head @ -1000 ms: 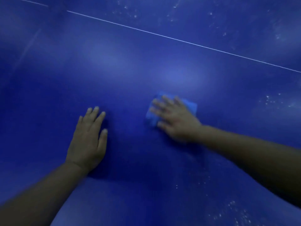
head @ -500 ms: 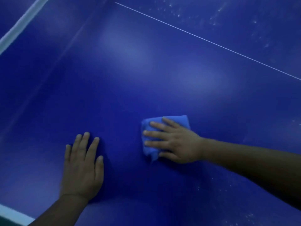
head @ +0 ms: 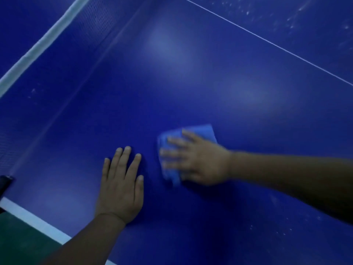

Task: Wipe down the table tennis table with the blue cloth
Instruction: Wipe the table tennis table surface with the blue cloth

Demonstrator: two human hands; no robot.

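Right grip (head: 193,159) flat, fingers spread, pressing cloth (head: 202,131) on surface (head: 191,73); cloth has slid nearer, toward left grip (head: 120,190), flat, holding nothing. Far-right specks (head: 292,22) remain unwiped.

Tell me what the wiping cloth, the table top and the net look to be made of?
Blue cloth: soft fabric, perhaps microfibre; it folds and bunches under the right hand.
Table top: hard board with a smooth, slightly glossy blue coating; it mirrors soft light patches.
Net: fine dark mesh with a white band, probably woven tape.
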